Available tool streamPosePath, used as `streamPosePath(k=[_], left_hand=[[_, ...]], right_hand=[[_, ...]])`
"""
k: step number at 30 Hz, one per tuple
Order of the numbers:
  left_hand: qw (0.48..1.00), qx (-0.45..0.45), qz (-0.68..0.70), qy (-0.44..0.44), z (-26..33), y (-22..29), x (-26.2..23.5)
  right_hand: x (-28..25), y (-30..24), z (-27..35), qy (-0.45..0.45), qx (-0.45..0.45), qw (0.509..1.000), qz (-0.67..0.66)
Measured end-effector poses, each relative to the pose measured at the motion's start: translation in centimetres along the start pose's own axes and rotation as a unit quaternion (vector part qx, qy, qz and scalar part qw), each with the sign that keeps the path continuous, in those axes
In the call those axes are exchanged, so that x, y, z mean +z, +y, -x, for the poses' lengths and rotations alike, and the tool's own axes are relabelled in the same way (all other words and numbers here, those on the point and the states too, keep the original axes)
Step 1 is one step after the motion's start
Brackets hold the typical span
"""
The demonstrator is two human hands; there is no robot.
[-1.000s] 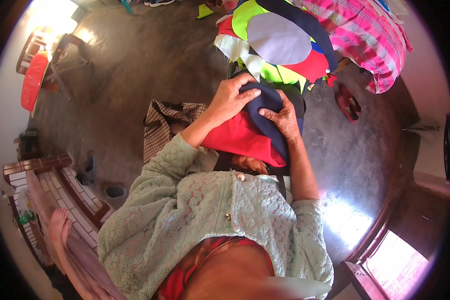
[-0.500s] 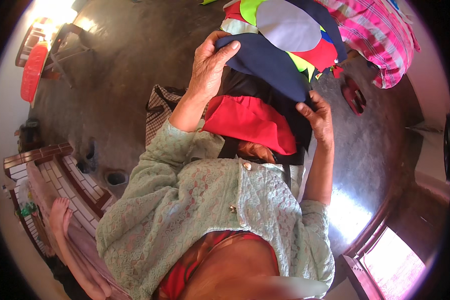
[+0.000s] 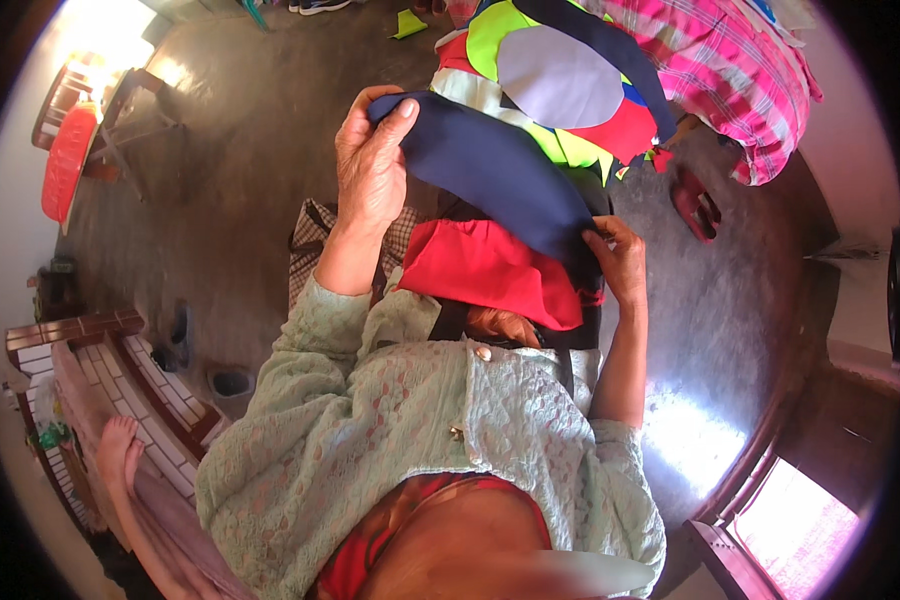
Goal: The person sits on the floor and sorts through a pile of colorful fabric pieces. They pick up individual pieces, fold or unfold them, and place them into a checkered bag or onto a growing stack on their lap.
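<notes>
A long navy fabric piece [image 3: 490, 165] is stretched between my two hands, over my lap. My left hand [image 3: 372, 160] pinches its upper left end, thumb on top. At the lower right end, my right hand [image 3: 618, 258] grips the cloth between thumb and fingers. Below it a red fabric piece [image 3: 490, 265] lies across my lap. Just beyond the navy piece rests a heap of cut cloth, with a pale grey oval piece [image 3: 560, 78] on top and neon yellow, red, white and navy pieces around it.
Pink plaid cloth [image 3: 740, 80] is bundled at the far right, with a dark red sandal [image 3: 695, 205] on the floor near it. A red plastic chair [image 3: 70, 165] stands far left. Another person's bare foot [image 3: 120, 445] rests on a tiled bench [image 3: 100, 350] at left.
My left hand has moved left and slightly down, drawing the navy piece out longer and flatter. My right hand has come a little lower, still holding its end.
</notes>
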State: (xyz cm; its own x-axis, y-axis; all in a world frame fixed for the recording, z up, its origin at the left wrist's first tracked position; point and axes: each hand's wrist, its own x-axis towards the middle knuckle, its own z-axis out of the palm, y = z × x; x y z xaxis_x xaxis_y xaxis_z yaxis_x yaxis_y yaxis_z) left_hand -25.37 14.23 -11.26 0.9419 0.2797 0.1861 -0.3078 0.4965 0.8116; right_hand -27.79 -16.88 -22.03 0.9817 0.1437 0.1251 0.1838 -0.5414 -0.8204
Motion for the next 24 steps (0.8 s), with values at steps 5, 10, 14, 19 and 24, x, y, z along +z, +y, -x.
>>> streamPosePath(k=[5, 10, 14, 19, 24], left_hand=[[1.0, -0.013, -0.018, 0.002, -0.6, -0.3, -0.2], [0.998, -0.034, -0.047, -0.024, -2.4, -1.2, 0.0], [0.994, -0.03, -0.09, -0.05, -5.1, -2.1, 0.3], [0.991, -0.014, -0.116, -0.061, -9.6, -2.7, 1.7], [0.989, 0.041, -0.13, -0.058, -15.8, -7.3, 2.1]], right_hand=[[-2.0, 0.3, 0.1, -0.02, 0.145, 0.973, -0.18], [-3.4, 2.9, -1.1, 0.05, 0.038, 0.915, -0.398], [-5.8, 2.3, -4.4, 0.075, 0.017, 0.917, -0.391], [-9.4, 1.0, -10.1, 0.094, -0.006, 0.921, -0.378], [-11.2, 2.3, -16.7, 0.114, 0.018, 0.949, -0.293]])
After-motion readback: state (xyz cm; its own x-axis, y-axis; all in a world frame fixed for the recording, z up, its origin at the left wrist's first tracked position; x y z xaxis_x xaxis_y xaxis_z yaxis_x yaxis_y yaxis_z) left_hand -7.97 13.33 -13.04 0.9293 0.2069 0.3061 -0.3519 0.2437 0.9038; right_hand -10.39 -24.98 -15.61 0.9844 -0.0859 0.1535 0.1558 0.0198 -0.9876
